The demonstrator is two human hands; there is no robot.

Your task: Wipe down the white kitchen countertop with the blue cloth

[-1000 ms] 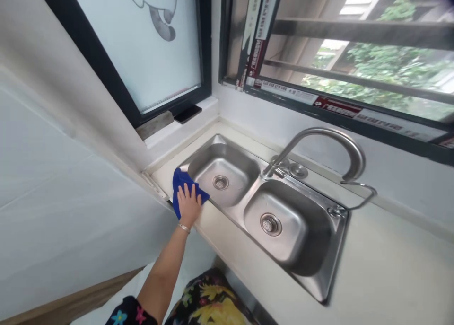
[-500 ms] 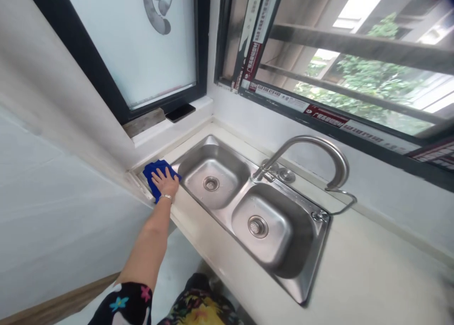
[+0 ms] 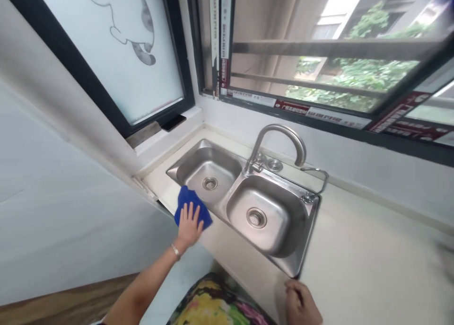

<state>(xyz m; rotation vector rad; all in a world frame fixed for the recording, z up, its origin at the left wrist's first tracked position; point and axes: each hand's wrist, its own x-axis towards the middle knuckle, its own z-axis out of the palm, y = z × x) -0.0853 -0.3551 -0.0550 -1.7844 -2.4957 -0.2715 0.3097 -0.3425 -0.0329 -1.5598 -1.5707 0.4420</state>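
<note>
Resting the left hand (image 3: 190, 226), spread and unclenched, on a blue cloth (image 3: 205, 216) (partly hiding it) on the desk (image 3: 362, 249), just beside the left basin (image 3: 227, 171). Curling the right hand (image 3: 301, 304) near the sink's front corner (image 3: 292, 268), cut off at the bottom; cannot tell whether gripping anything.

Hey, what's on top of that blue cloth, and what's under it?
The left hand rests spread on the blue cloth. Pale countertop and the front rim of the sink meet its edges; whatever the cloth covers beneath is hidden.
</note>
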